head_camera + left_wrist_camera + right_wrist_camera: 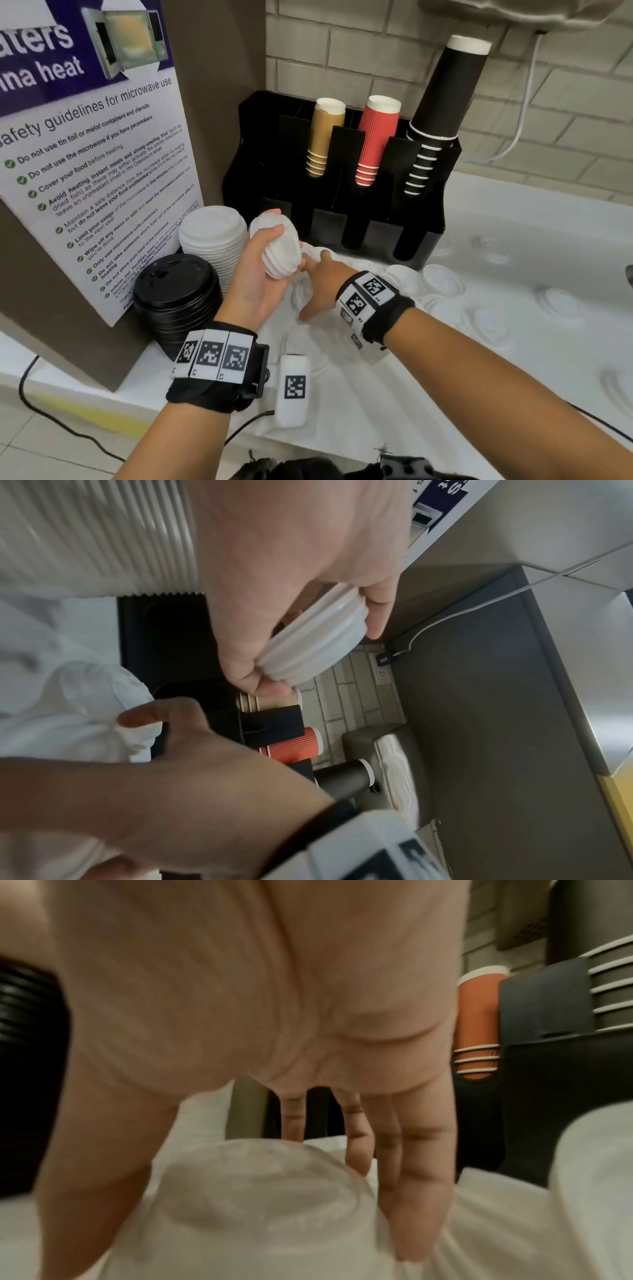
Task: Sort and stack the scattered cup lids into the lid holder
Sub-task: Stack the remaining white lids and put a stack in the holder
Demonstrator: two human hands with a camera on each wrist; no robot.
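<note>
My left hand (pixel 265 270) grips a short stack of white lids (pixel 279 246), tilted on its side, in front of the black lid holder (pixel 260 144); the same lid stack (pixel 315 645) shows pinched between thumb and fingers in the left wrist view. My right hand (pixel 317 286) reaches down onto the white counter with straight fingers (pixel 411 1191). Thumb and fingers stand on either side of a single pale lid (pixel 260 1191). Whether they touch it I cannot tell.
A tall white lid stack (pixel 214 240) and a black lid stack (pixel 176 301) stand left of the holder. Tan (pixel 325 137), red (pixel 376 137) and black cups (pixel 442 96) fill its upper slots. Several loose white lids (pixel 442 277) lie to the right. A sign board (pixel 96 154) stands on the left.
</note>
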